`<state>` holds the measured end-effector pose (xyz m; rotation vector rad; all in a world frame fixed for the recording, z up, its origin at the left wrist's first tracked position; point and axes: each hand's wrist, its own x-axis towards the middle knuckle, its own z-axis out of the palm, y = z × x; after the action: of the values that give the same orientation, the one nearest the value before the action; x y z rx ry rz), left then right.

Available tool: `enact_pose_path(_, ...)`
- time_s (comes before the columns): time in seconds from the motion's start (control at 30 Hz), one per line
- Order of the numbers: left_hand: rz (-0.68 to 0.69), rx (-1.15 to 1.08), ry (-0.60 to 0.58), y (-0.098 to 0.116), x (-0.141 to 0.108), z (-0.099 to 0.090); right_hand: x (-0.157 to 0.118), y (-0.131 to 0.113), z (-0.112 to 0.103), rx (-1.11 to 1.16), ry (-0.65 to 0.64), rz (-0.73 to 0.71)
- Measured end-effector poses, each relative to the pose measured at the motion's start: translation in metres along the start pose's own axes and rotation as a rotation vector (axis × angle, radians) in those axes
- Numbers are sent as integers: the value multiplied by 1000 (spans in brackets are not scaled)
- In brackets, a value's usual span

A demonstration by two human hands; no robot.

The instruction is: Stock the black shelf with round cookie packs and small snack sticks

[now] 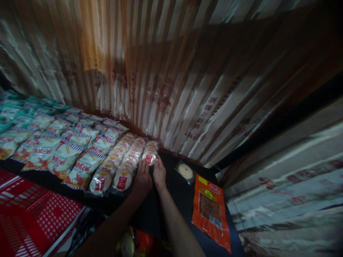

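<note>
Near the end of a row of clear-wrapped round flat cakes, one wrapped cake point(149, 157) with a red and white label lies between my two hands. My left hand point(143, 177) has its fingers on the near left edge of the wrapper. Along the right edge of the same cake, my right hand point(159, 173) presses its fingers. Both thumbs are hard to make out. Two longer overlapping rows of the same wrapped cakes point(123, 179) lie just left of my left hand.
Left of the cakes lie rows of white snack bags point(65, 157) and green bags point(10, 110). On the black shelf point(174, 200) at right are a single wrapped cake point(185, 171) and an orange packet point(210, 210). A red basket point(40, 214) stands in front; printed plastic sheeting point(166, 71) hangs behind.
</note>
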<state>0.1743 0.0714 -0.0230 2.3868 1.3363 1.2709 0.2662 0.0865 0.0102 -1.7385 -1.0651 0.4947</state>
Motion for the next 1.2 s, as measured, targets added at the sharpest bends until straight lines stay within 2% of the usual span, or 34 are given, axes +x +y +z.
enact_pose_path(0.13, 24, -9, 24, 0, -1, 0, 6, 0, 0, -51, 51, 20)
enact_pose_path(0.23, 35, 3, 26, 2, 0, -3, 14, -4, 2, -38, 41, 30)
enact_pose_path(0.5, -15, 12, -78, 6, 4, -12, 31, -9, 12, -52, 12, 74)
enact_pose_path(0.87, -12, 32, -68, 5, 5, -12, 31, -11, 15, -112, -27, 59)
enact_pose_path(1.03, 12, 64, -36, 5, 5, -13, 18, -10, -3, -305, 66, -28)
enact_pose_path(1.2, 6, 100, -24, 5, 4, -12, 3, -2, -44, -591, 214, -142)
